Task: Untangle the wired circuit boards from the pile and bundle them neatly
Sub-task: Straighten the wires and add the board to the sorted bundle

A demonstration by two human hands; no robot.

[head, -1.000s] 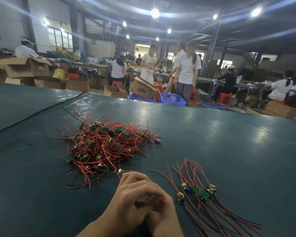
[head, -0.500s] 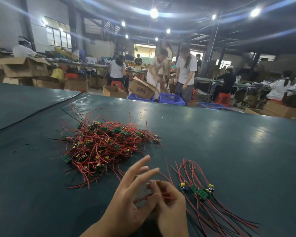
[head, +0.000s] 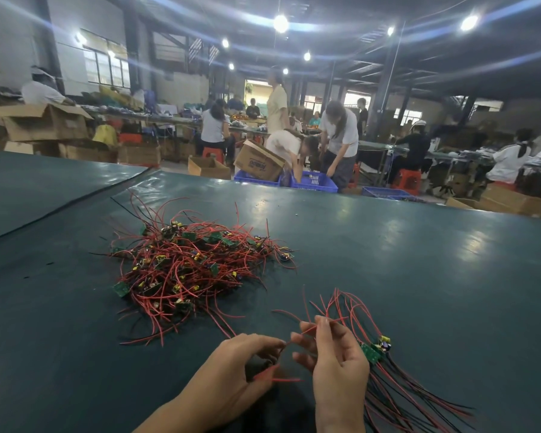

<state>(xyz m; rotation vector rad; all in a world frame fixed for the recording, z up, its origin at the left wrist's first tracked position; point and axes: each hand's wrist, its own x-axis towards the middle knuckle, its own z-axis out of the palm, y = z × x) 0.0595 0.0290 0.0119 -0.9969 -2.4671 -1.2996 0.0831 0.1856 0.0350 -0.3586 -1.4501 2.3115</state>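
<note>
Head view: thin red wire (head: 305,331) between left hand (head: 241,370) and right hand (head: 338,365)

pinching a thin red wire (head: 307,331) between left hand (head: 241,367) and right hand (head: 333,362), above dark green table (head: 434,260). farther off to the left, tangled pile (head: 188,264) of wired boards; just beside right hand, straightened bundle (head: 388,379).

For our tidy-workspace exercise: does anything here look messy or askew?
The pile of red-wired green circuit boards on the dark green table is knotted, wires jutting every way. Behind, a brown cardboard box sits tilted by a blue plastic crate.
</note>
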